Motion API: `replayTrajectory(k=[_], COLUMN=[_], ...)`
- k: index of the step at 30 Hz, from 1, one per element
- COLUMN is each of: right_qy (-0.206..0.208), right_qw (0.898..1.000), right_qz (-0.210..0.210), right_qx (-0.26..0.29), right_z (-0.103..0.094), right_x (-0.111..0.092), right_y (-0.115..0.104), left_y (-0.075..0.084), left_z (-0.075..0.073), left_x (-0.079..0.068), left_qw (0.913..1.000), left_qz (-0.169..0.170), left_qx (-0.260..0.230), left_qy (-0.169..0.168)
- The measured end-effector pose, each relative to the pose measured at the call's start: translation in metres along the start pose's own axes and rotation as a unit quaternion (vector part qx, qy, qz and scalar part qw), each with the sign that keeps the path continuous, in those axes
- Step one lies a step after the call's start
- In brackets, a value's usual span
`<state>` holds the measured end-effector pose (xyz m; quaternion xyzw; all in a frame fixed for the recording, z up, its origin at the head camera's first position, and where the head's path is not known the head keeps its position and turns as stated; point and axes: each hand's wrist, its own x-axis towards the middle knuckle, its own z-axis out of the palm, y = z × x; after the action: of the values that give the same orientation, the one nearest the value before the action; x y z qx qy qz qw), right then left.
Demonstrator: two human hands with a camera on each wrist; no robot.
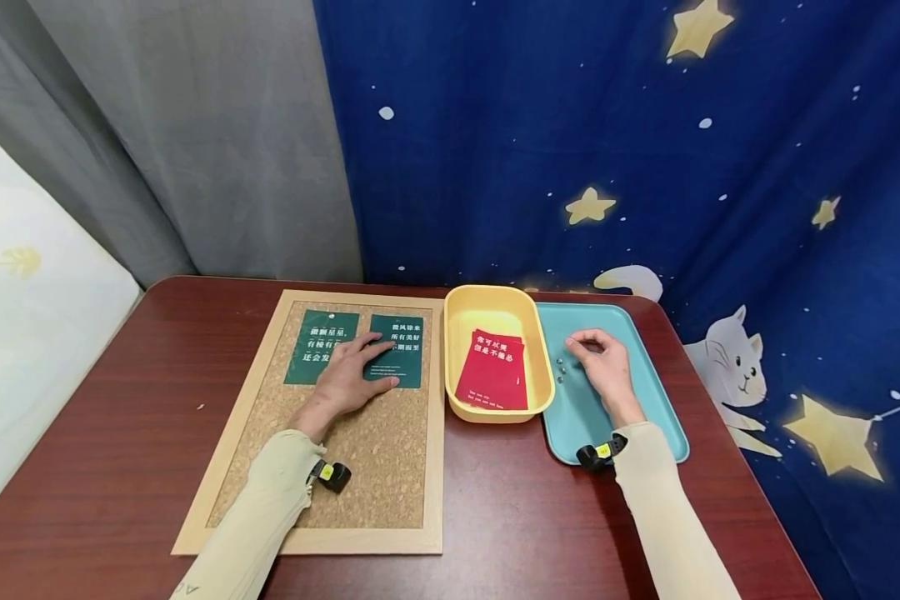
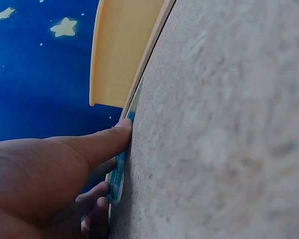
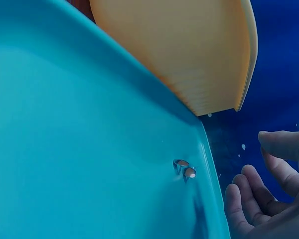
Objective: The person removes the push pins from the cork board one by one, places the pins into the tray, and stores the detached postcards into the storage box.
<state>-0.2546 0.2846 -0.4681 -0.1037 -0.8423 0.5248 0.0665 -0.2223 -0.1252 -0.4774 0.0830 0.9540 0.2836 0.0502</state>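
My left hand (image 1: 348, 373) lies with spread fingers over the cork board (image 1: 363, 467). Its fingers and thumb touch a dark green card (image 1: 407, 354) with white writing, and the card is seen edge-on beneath the thumb in the left wrist view. Partly covered by the same hand, a second green card (image 1: 311, 333) has a small bright pin at its top. My right hand (image 1: 602, 360) hovers over the blue tray (image 1: 630, 408), thumb and index fingertip brought together. I cannot tell whether something small is between them. Several small silver pins (image 1: 561, 370) lie beside it on the tray.
A yellow bin (image 1: 498, 414) holding red cards (image 1: 495, 371) stands between the cork board and the tray. All sit on a dark reddish-brown table (image 1: 525, 517). Grey and blue star-patterned curtains (image 1: 480, 167) hang behind the table's far edge.
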Motion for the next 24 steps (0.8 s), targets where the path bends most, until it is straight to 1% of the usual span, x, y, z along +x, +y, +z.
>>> replayTrajectory(k=[7, 11, 18, 21, 24], right_qy=[-0.012, -0.023, -0.072, -0.093, -0.104], right_qw=[1.000, 0.999, 0.997, 0.995, 0.994], right_qz=[-0.020, -0.023, -0.022, -0.025, -0.026], right_qx=[0.005, 0.006, 0.019, 0.015, 0.014], right_z=[0.003, 0.005, 0.014, 0.018, 0.022], right_x=[-0.003, -0.005, -0.008, -0.011, -0.013], right_y=[-0.006, -0.010, -0.016, -0.019, -0.020], left_y=[-0.001, 0.000, 0.000, 0.001, 0.001], left_z=[0.000, 0.000, 0.001, 0.000, 0.000], left_x=[0.001, 0.001, 0.003, 0.002, 0.001], left_qw=[1.0000, 1.0000, 1.0000, 1.0000, 1.0000], left_qz=[0.000, -0.002, 0.000, -0.002, -0.002], left_qx=[0.000, -0.003, 0.001, 0.000, -0.002], left_qy=[0.002, 0.000, -0.001, -0.002, -0.001])
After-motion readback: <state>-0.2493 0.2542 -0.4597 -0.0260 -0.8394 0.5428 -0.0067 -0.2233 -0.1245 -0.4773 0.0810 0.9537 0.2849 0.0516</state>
